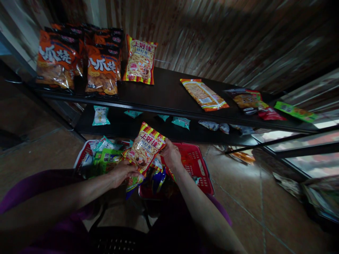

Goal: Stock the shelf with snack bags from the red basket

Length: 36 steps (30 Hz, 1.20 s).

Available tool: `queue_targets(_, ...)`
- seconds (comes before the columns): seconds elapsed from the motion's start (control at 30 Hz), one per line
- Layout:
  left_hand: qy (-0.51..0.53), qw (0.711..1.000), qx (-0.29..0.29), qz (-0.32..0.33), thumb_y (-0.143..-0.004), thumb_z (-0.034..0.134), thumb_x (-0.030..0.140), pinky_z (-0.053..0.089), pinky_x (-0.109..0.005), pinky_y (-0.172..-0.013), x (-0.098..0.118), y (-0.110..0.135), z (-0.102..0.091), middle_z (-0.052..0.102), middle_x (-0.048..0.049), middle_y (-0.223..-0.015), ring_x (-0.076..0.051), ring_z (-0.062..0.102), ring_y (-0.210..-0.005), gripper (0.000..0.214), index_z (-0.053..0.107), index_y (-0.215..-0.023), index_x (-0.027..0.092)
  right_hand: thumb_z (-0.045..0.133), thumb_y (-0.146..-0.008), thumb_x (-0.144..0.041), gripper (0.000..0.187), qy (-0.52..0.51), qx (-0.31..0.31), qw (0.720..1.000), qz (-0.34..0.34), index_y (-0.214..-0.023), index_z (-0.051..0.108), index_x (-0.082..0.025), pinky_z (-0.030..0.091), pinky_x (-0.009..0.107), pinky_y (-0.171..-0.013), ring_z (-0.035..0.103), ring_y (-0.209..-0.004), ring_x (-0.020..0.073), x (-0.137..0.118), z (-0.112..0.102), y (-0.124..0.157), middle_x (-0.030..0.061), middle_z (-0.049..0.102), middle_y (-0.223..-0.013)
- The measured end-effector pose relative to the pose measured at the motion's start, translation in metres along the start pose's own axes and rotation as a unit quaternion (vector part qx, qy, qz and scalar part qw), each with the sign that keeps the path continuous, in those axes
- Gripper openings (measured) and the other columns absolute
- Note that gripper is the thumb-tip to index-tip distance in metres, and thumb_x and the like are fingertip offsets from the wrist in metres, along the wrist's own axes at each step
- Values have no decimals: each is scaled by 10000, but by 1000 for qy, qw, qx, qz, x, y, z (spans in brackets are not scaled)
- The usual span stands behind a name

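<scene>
My left hand [122,173] and my right hand [171,154] both grip a yellow and red striped snack bag [144,146], holding it tilted above a red basket [197,165]. The left hand closes on the bag's lower corner, the right on its upper right edge. The basket under it holds several more snack packets in green, blue and white. A matching striped bag [140,60] stands upright on the black top shelf [164,93], beside rows of orange snack bags [102,68].
On the top shelf to the right lie an orange bag [203,94], a dark bag [247,100] and a green packet [295,111]. Small teal packets [100,115] lie on the lower shelf. A corrugated wall stands behind, a glass case [304,148] at right, brown floor tiles below.
</scene>
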<state>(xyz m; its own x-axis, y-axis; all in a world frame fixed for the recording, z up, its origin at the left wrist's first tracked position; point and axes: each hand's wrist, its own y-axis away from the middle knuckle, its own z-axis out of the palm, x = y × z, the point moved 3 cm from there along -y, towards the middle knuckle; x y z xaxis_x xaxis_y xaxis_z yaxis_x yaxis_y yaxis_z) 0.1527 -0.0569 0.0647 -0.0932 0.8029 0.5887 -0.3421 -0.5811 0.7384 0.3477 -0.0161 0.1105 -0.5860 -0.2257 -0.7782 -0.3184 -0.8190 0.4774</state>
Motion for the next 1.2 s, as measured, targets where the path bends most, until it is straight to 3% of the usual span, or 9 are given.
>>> queue_targets(0.17, -99, 986, 45, 129, -651, 717, 239, 494, -361, -879, 14, 1, -3, 643, -113, -1104, -236, 621, -1017, 545, 507, -1148, 166, 668, -719, -270, 103, -19, 14, 999, 26, -663, 611, -205, 541, 279, -545, 648, -581, 155, -2, -1, -1, -20, 712, -637)
queue_targets(0.3, -274, 917, 172, 232, -577, 756, 288, 298, -437, -1079, 26, -6, -15, 350, -193, -1436, -333, 326, -1339, 934, 286, -1373, 153, 656, -745, -262, 93, -35, 31, 999, 24, -700, 617, -190, 544, 284, -573, 650, -600, 157, -3, -5, -4, -6, 713, -654)
queue_targets(0.47, -398, 853, 200, 272, -615, 742, 341, 245, -502, -1089, 26, -17, -24, 121, -234, -1520, -377, 157, -1395, 1118, 37, -1463, 158, 659, -751, -273, 112, -43, 21, 998, 32, -698, 621, -182, 536, 278, -572, 647, -606, 155, 2, -5, -5, 0, 712, -655)
queue_targets(0.57, -479, 769, 214, 364, -650, 735, 288, 236, -533, -1085, 29, -11, -20, 55, -201, -1544, -373, 91, -1408, 1108, 2, -1477, 205, 643, -763, -278, 106, -39, 8, 998, 40, -713, 630, -186, 541, 294, -615, 654, -630, 159, 6, -4, -5, -2, 718, -672)
queue_targets(0.7, -597, 628, 147, 478, -729, 634, 94, 214, -536, -1095, 29, 2, -3, -26, -90, -1571, -342, 5, -1421, 892, 177, -1462, 313, 658, -753, -291, 110, -37, -5, 998, 43, -766, 643, -183, 542, 303, -640, 658, -663, 165, 11, -4, -5, 4, 724, -703)
queue_targets(0.77, -622, 590, 122, 500, -740, 569, 15, 203, -545, -1097, 26, 5, 2, -54, -44, -1573, -328, -10, -1424, 877, 195, -1452, 367, 662, -752, -299, 122, -33, -12, 998, 43, -763, 642, -178, 538, 290, -624, 659, -670, 164, 12, -3, -4, 14, 728, -723)
queue_targets(0.87, -624, 590, 111, 501, -734, 506, -42, 177, -551, -1106, 23, 4, 5, -93, -24, -1569, -314, -18, -1427, 922, 131, -1462, 383, 660, -760, -307, 129, -28, -3, 998, 48, -735, 640, -181, 524, 266, -572, 651, -642, 157, 13, -3, -3, 12, 724, -706)
queue_targets(0.97, -603, 618, 86, 497, -737, 484, -40, 172, -529, -1117, 22, 3, 7, -142, -33, -1561, -305, -33, -1427, 929, 79, -1475, 353, 672, -756, -318, 135, -21, -8, 998, 52, -740, 649, -187, 513, 249, -537, 643, -623, 150, 11, -1, 0, 1, 718, -695)
queue_targets(1.2, -500, 745, -40, 440, -794, 478, 101, 157, -484, -1138, 24, 6, 7, -54, -68, -1570, -291, -7, -1430, 842, 36, -1492, 265, 603, -788, -513, 334, 32, -127, 989, 68, -851, 685, -195, 532, 245, -605, 657, -702, 150, -3, 10, 12, 27, 721, -812)
